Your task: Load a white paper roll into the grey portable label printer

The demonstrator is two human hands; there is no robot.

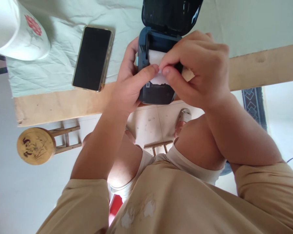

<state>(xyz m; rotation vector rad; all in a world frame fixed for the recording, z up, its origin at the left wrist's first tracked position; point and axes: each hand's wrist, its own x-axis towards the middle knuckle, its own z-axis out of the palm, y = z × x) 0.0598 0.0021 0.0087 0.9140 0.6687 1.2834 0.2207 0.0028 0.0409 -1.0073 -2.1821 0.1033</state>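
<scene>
A small dark label printer (157,94) with its black lid (171,14) tipped back sits at the table's front edge. White paper (156,57) lies in its bay, and its torn-looking lower edge reaches over the printer's front. My left hand (134,74) is wrapped round the printer's left side, its thumb resting on the paper. With thumb and forefinger pinched together, my right hand (195,68) holds the paper near my left thumb. The right hand hides the printer's right side.
A phone (92,58) lies face up left of the printer on the pale green cloth (61,42). A white floral container (26,32) stands at the far left. The wooden table edge (56,104) runs in front. Below left is a round stool (36,146).
</scene>
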